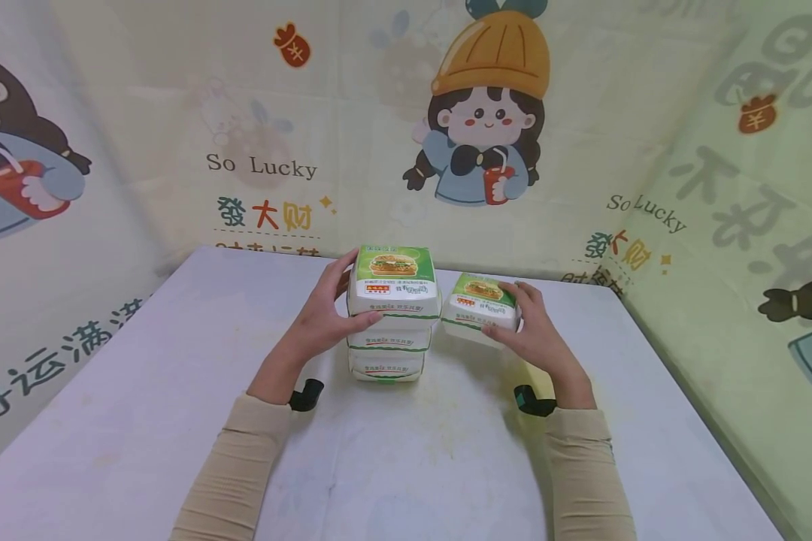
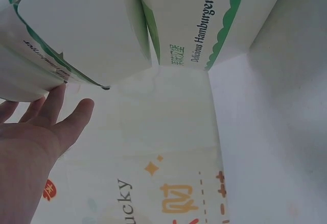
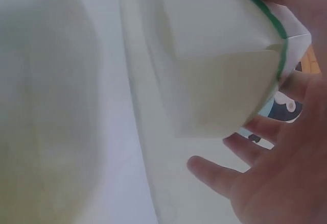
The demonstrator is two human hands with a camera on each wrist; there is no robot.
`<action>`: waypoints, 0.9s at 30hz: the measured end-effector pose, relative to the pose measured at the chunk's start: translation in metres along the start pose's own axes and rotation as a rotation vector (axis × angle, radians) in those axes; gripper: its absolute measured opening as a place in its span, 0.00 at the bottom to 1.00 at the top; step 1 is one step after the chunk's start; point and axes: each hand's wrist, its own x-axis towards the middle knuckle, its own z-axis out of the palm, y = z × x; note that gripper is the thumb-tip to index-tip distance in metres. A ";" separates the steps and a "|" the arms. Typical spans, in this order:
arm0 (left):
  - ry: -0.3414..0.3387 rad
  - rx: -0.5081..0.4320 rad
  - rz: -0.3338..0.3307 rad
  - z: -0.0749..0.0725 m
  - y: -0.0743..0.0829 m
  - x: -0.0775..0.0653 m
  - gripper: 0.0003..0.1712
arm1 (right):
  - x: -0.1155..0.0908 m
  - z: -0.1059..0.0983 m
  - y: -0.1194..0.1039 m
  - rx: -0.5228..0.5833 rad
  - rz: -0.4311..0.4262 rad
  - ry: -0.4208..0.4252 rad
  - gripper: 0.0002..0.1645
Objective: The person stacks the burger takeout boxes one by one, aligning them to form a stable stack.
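Three white and green burger boxes stand in a stack at the middle of the table. My left hand (image 1: 321, 315) holds the top burger box (image 1: 395, 285) by its left side, thumb along the front. Beneath it sit the middle burger box (image 1: 389, 339) and the bottom burger box (image 1: 387, 366). In my right hand (image 1: 533, 330) is another burger box (image 1: 480, 300), gripped at its right side just right of the stack. The right wrist view shows the pale underside of that burger box (image 3: 219, 86), raised off the table.
The white table (image 1: 406, 458) ends at a printed cloth backdrop (image 1: 365, 113), which also rises at both sides. A black wrist strap (image 1: 307, 394) is on the left wrist, and another black strap (image 1: 534, 402) on the right.
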 end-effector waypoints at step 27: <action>-0.003 -0.023 0.007 -0.001 -0.002 0.000 0.56 | 0.000 -0.008 -0.014 0.084 -0.066 0.119 0.49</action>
